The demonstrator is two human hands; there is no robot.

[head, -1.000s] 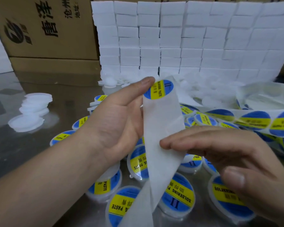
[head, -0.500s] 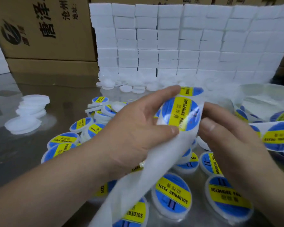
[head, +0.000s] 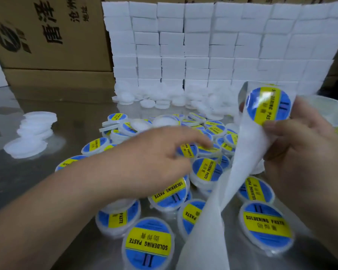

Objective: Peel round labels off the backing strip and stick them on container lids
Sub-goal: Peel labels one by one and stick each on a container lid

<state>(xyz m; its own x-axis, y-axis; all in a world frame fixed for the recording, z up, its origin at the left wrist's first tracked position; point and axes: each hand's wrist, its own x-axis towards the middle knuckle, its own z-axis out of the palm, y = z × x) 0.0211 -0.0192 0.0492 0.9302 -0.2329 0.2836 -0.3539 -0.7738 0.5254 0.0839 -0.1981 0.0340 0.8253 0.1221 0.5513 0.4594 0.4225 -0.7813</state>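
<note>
1. The worktop [head: 18, 182] is closed off at the back by cardboard boxes [head: 47, 36] on the left and by a wall of stacked white boxes [head: 203, 45] across the middle and right. A heap of plain white lids [head: 164, 98] lies at the foot of that wall.
2. An open stretch of worktop is seen on the left, broken only by a leaning stack of white discs [head: 33, 129]. The stack stands well apart from the rest.
3. The middle and right are crowded with labelled containers [head: 148, 244], many touching or overlapping, beneath both hands.
4. The backing strip [head: 242, 162] is held up above the containers. Its long axis rises from the bottom edge, right of centre, and leans to the right, and its top curls over.
5. One round label [head: 268, 106] sits near the strip's top. Its yellow band and lettering run along the strip.
6. The strip is pinched by the right hand [head: 304, 152] just below that label, with the thumb on the front.
7. The left hand [head: 154, 158] is stretched palm down over the containers, its fingertips at a labelled lid. It is blurred, so whether anything is held cannot be told.
8. The strip's lower end is cut off by the frame. Several containers are hidden behind the hands and strip, and further labels at the right edge are only partly seen.
</note>
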